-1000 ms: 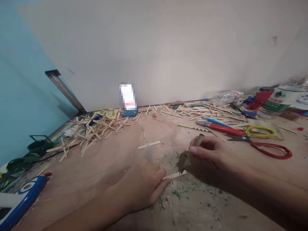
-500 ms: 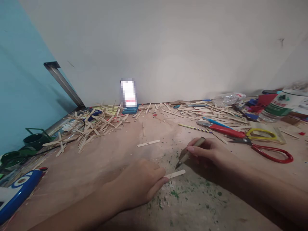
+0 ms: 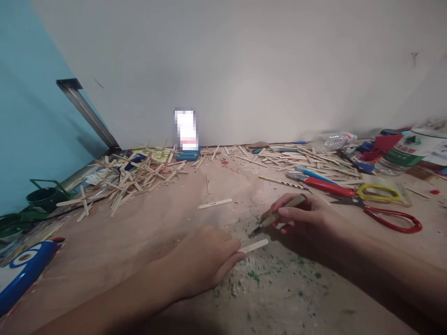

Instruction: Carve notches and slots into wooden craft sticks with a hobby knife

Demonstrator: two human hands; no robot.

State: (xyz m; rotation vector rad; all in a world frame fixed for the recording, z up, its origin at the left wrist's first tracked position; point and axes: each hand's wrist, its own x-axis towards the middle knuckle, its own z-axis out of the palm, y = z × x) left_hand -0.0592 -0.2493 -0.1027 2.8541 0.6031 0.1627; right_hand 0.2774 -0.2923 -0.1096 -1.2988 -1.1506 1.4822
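My left hand point(image 3: 209, 256) pinches one end of a pale craft stick point(image 3: 255, 246) low over the worktop, with the rounded end sticking out to the right. Between the thumb and fingers of my right hand point(image 3: 296, 214) is a knife with a brownish handle point(image 3: 284, 209). Its dark blade points down and left, just above the stick and apart from it. Another stick with a slot in it point(image 3: 214, 204) lies beyond my left hand, and a thin piece of stick point(image 3: 208, 183) lies farther back.
Crossed sticks point(image 3: 132, 179) are heaped at the left. Loose sticks point(image 3: 314, 163), a patterned pencil point(image 3: 282, 182), pliers point(image 3: 324, 185), scissors point(image 3: 391, 218) and a plastic bottle point(image 3: 333, 141) lie right. A lit phone point(image 3: 187, 130) stands by the wall; green bits litter the wooden worktop point(image 3: 167, 204).
The knife in my right hand has tilted flatter, its tip moving slightly left and up. My left hand still holds the stick. The whole view has shifted a little.
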